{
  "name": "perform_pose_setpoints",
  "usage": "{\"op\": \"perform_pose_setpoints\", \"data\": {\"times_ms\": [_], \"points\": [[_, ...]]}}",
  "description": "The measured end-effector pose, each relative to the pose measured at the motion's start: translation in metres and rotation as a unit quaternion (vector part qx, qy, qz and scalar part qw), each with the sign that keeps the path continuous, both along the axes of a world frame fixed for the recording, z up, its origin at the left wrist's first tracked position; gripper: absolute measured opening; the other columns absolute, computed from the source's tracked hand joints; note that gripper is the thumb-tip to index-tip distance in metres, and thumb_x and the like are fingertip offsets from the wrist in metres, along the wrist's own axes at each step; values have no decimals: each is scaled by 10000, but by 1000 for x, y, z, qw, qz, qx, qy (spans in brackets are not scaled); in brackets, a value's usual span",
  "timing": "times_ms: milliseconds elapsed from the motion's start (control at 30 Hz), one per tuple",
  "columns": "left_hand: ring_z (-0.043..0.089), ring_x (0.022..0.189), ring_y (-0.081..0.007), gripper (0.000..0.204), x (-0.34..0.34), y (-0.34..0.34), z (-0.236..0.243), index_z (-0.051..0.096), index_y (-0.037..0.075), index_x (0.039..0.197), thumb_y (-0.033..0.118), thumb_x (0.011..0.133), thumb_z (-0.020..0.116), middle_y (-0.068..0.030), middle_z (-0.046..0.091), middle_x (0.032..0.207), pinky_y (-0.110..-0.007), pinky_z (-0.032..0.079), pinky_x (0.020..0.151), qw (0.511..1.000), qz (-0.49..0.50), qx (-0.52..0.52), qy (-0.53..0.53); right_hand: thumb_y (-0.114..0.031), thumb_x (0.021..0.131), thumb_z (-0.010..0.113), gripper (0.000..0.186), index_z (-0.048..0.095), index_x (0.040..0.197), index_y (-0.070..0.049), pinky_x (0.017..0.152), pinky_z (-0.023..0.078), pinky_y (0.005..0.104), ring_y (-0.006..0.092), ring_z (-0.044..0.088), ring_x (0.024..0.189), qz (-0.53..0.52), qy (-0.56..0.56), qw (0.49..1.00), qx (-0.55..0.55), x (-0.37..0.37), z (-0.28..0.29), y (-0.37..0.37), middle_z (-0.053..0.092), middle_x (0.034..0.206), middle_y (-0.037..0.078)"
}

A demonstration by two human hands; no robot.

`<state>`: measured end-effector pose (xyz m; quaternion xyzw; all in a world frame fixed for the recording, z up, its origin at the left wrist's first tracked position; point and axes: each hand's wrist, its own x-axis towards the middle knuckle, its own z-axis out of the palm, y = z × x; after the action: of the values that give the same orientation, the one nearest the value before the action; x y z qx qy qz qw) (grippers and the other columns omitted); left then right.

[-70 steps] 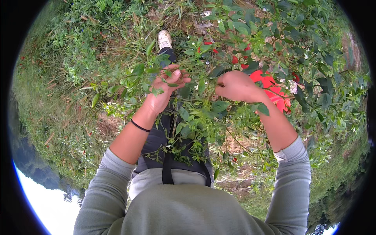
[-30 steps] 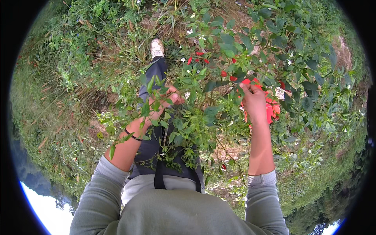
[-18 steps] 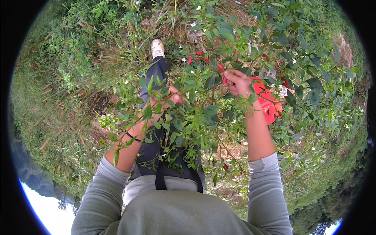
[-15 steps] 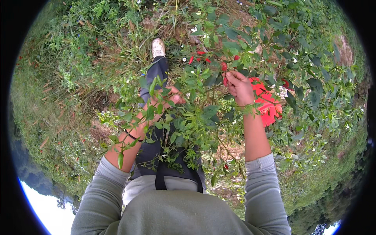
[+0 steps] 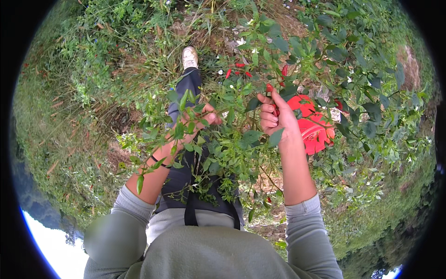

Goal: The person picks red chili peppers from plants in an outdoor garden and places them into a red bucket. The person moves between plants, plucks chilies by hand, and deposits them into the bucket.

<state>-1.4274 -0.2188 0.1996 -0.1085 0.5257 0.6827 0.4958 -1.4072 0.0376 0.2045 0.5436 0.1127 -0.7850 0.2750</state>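
A leafy chili plant [image 5: 251, 137] spreads across both my arms. My right hand [image 5: 284, 118] is closed, palm side turned up, around a red chili pepper [image 5: 276, 111]. Another red chili [image 5: 269, 87] shows at its fingertips. Just beyond them hangs a longer red chili [image 5: 284, 70]. My left hand [image 5: 204, 118] stays among the stems with its fingers curled; leaves cover part of it, and what it grips is hidden. Over my left forearm droops a branch with a green chili [image 5: 140, 184] at its end.
A red container [image 5: 317, 132] sits under the leaves beyond my right wrist. Several red chilies [image 5: 239, 65] hang low ahead. My shoe [image 5: 189, 57] stands in the grass. Dense plants with white flowers [image 5: 241, 42] surround me. A black strap [image 5: 190, 211] hangs at my waist.
My right hand has drawn slightly back toward me and turned over, from pinching a red chili to closing around one. The branches near it have shifted. My left hand stays nearly still.
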Motion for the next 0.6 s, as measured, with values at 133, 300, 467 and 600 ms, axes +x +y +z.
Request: {"op": "perform_pose_setpoints", "data": {"times_ms": [133,300,467,600], "points": [[572,920,-157,222,0,-2,4,520,70,978,270,888,548,-52,628,923,-297,427,863,999,-24,-22,-9,-298,880,535,272,569,933,-34,341,205,199,48,275,387,-117,-12,993,-23,-2,-15,-13,403,540,-58],[575,923,-155,208,1,-2,4,529,69,964,263,890,543,-64,631,907,-302,430,874,1000,-17,-20,-2,-184,854,571,158,571,943,-53,360,209,198,54,287,400,-100,-28,987,121,-1,-22,-23,408,540,-57],[591,908,-149,171,-1,4,-2,565,63,898,231,869,575,-63,633,883,-299,443,864,999,24,3,-22,-187,872,561,179,575,772,-40,392,277,230,52,399,435,260,116,787,548,22,-23,-28,547,617,11],[527,784,-114,203,-2,4,-6,559,70,869,252,823,636,-40,623,874,-271,418,755,998,56,-10,-30,-204,892,528,216,547,757,-36,375,300,226,65,387,398,121,85,902,404,24,14,0,575,659,60]]}}
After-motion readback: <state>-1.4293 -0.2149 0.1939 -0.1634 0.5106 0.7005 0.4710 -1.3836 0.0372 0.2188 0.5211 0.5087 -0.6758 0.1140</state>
